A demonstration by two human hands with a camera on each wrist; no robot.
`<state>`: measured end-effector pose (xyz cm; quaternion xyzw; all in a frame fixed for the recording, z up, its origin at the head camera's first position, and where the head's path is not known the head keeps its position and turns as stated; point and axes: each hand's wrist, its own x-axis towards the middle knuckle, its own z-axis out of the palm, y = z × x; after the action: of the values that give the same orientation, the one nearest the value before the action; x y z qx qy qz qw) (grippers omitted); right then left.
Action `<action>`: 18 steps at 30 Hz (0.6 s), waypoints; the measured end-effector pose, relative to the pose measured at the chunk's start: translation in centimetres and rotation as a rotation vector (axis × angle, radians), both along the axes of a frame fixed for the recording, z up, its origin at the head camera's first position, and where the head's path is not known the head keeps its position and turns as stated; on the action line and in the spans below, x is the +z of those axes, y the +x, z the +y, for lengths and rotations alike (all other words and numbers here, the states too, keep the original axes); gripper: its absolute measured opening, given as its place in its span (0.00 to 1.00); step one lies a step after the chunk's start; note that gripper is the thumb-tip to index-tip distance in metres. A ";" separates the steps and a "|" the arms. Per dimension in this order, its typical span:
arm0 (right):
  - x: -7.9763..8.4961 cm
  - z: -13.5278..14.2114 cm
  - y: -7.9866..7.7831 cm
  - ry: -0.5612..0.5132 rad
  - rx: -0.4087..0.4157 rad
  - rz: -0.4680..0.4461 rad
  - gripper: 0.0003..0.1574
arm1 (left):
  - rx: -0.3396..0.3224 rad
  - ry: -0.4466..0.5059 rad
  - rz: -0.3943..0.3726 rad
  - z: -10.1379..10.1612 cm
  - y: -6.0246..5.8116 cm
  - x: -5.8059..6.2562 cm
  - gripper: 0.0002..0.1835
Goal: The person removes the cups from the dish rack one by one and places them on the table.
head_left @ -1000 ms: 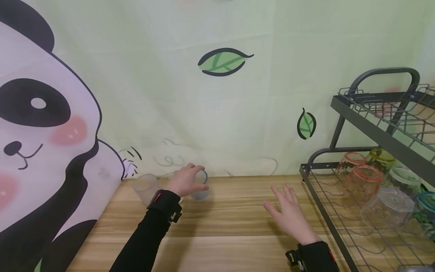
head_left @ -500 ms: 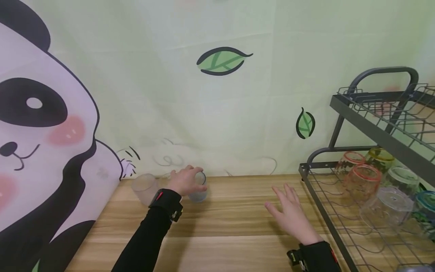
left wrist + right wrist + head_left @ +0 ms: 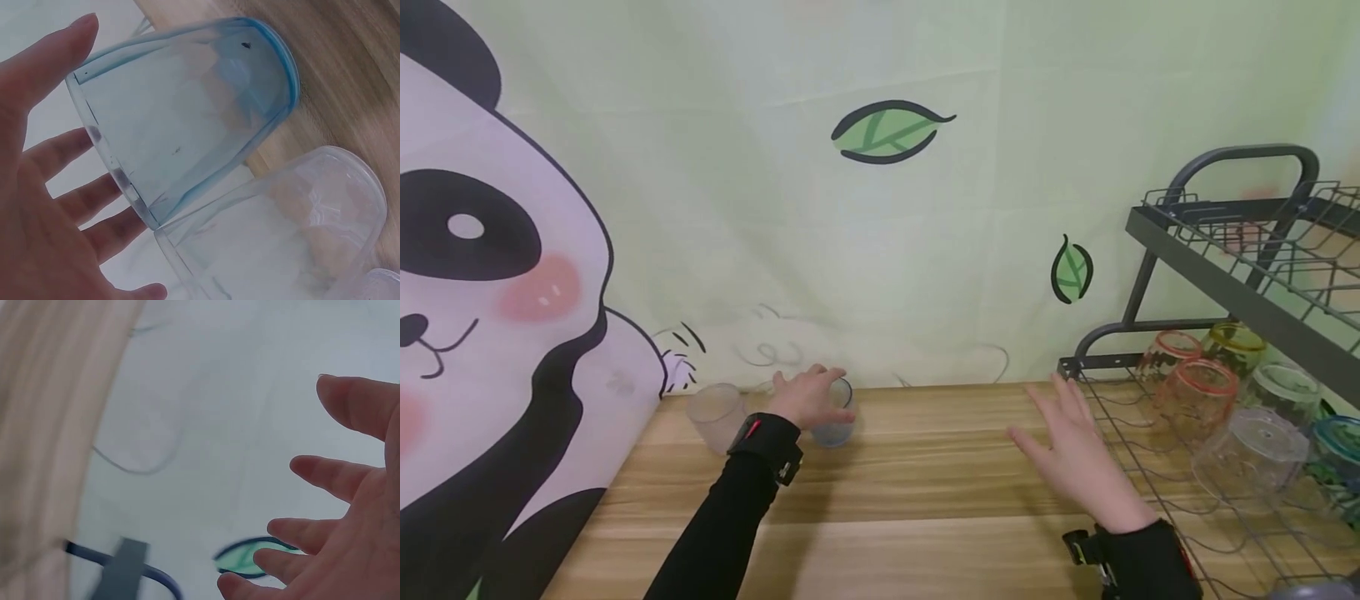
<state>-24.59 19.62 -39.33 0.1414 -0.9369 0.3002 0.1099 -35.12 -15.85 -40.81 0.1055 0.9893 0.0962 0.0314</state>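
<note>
My left hand spans the rim of a blue-tinted clear cup that stands upright on the wooden table near the back wall. In the left wrist view its fingertips are right at the rim, while the thumb angles away from the cup's side. Close beside the blue cup is a colourless clear cup, mostly hidden by the hand in the head view. Another clear cup stands left of the wrist. My right hand hovers with spread fingers at the rack's left edge, holding nothing.
A dark two-tier wire rack stands on the right. Several upturned cups with coloured bases, among them a red one and a clear one, sit on its lower tier. A printed panda cloth hangs behind the table.
My right hand has moved right and slightly up, toward the rack. The left hand stays at the blue cup, and the cups have not moved. The head view has shifted slightly to the right.
</note>
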 end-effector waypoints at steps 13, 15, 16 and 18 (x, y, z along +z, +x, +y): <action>3.1 2.6 0.1 0.107 -0.001 0.076 0.40 | -0.092 0.041 0.040 -0.3 0.2 0.1 0.53; 3.2 3.1 0.0 0.132 -0.007 0.073 0.40 | -0.110 0.060 0.063 0.1 0.3 0.4 0.54; 3.2 3.3 0.0 0.142 -0.011 0.066 0.40 | -0.117 0.071 0.074 0.3 0.4 0.6 0.54; 3.3 3.9 0.0 0.164 -0.026 0.048 0.39 | -0.127 0.084 0.084 0.8 0.7 1.0 0.52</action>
<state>-24.58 23.50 -36.04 0.1448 -0.9572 0.2177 0.1243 -34.43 -15.03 -39.84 0.1730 0.9762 0.1307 -0.0083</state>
